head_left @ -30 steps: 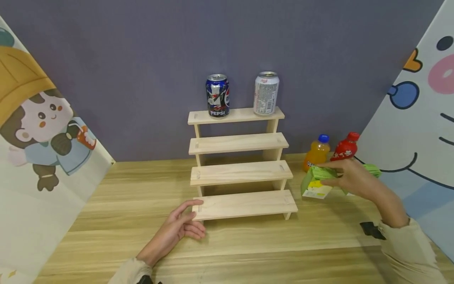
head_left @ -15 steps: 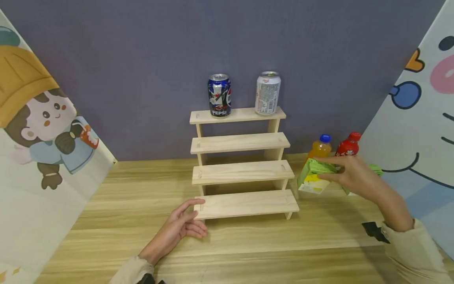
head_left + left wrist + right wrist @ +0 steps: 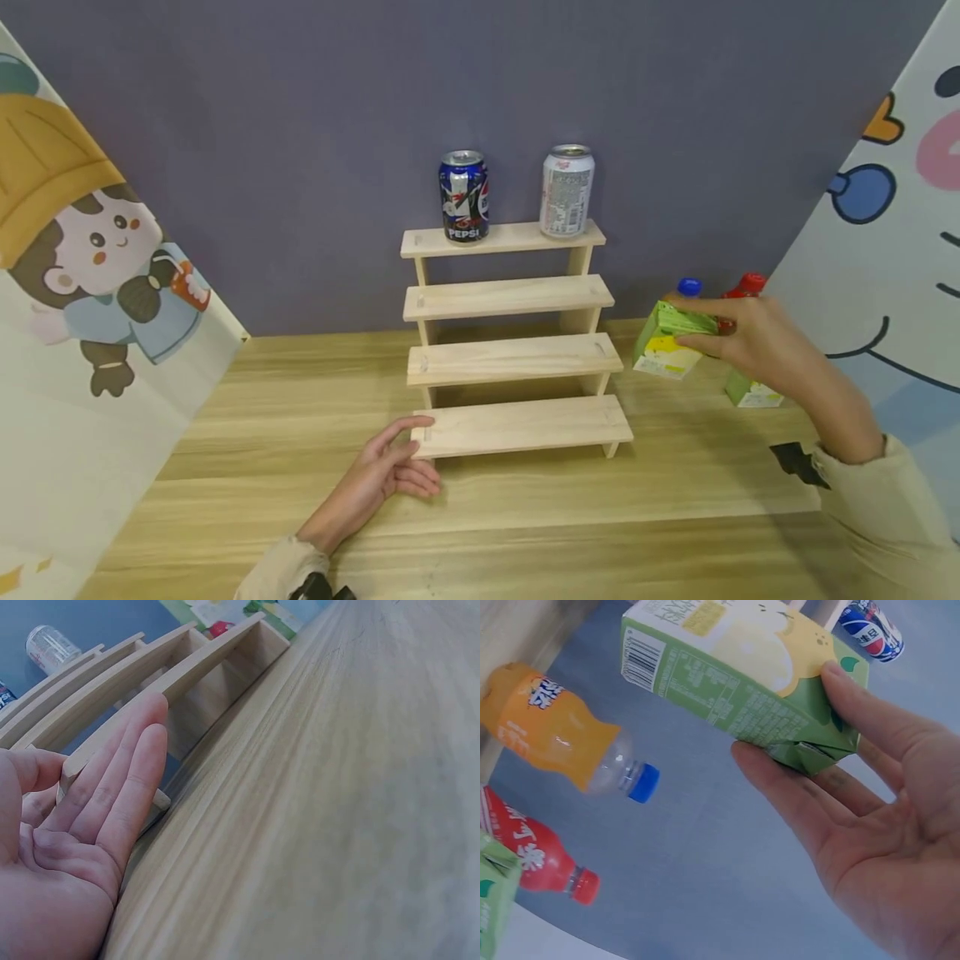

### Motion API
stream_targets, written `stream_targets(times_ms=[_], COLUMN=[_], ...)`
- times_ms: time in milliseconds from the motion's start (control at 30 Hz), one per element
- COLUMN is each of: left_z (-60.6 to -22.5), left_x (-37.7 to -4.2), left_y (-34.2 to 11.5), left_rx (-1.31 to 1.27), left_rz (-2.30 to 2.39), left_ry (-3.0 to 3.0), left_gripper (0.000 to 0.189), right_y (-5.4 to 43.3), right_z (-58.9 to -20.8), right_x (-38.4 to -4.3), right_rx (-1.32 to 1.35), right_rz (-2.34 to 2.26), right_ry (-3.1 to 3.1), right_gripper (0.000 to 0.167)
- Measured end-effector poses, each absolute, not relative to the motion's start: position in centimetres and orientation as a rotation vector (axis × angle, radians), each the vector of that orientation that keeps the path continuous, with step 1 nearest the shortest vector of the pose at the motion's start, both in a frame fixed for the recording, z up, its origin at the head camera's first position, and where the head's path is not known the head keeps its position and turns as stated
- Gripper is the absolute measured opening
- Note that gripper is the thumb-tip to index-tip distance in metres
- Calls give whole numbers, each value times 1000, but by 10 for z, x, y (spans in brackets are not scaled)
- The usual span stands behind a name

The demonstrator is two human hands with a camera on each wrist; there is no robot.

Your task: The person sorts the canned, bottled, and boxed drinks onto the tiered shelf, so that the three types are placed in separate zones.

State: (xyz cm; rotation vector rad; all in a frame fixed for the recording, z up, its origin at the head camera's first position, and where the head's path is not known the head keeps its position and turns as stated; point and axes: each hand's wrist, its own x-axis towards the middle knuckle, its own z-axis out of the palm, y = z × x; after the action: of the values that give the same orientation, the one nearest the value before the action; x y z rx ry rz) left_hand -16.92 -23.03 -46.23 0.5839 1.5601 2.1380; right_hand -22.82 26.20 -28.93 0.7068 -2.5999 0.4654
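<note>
My right hand pinches the top of a green-and-yellow drink carton between thumb and fingers. The carton is raised and slightly tilted, right of the stepped wooden stand. In the right wrist view, the carton shows its barcode and printed side. With thumb and index finger, my left hand holds the left end of the stand's lowest step; its other fingers extend below the board in the left wrist view. A Pepsi can and a white can stand on the top step.
Behind the raised carton are an orange soda bottle with a blue cap and a red bottle. A second green carton stands beneath my right hand. A grey wall backs the wooden table; printed panels flank both sides.
My right hand has lifted the carton higher, now overlapping the orange bottle, and uncovered the second carton's lower part. My left hand has stayed on the lowest step.
</note>
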Motion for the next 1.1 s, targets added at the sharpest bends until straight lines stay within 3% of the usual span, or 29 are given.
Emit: stream_targets(times_ms=[500, 1100], left_z=[-462, -463], left_x=[-170, -171], left_y=[-231, -232], left_rx=[581, 573], left_rz=[2143, 2133], left_ry=[1555, 1532], left_gripper=[46, 47], right_y=[229, 123], right_z=[-237, -211], right_x=[-231, -278], right_rx=[778, 1129], right_rz=[549, 746], right_ry=[-2526, -2458], right_gripper=[47, 43])
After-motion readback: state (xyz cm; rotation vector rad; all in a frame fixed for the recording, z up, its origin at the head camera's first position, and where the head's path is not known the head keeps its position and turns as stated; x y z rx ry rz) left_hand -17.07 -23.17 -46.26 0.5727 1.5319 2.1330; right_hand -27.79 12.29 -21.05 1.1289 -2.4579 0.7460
